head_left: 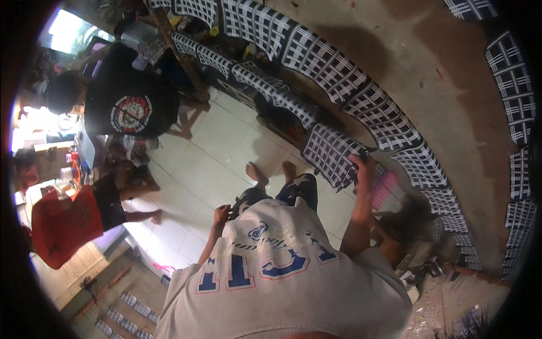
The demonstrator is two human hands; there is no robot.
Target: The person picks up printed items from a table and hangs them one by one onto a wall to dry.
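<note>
My right hand (pixel 364 168) reaches out to the right, fingers closed at the right edge of a black-and-white checked cloth panel (pixel 330 151). The panel slants down from the end of a row of similar panels (pixel 265 85). Low beside my left thigh, my left hand (pixel 221 215) is closed, with something dark at its fingers that I cannot make out. Just below the right end of the held panel is a pink mesh-like item (pixel 385 191), partly hidden by my forearm.
A second curved row of checked panels (pixel 327 65) hangs beyond, and another row (pixel 512 96) at far right. Two people, in a black shirt (pixel 132 101) and a red shirt (pixel 66 223), are at a cluttered bench on the left. Pale tiles (pixel 197 147) cover the floor.
</note>
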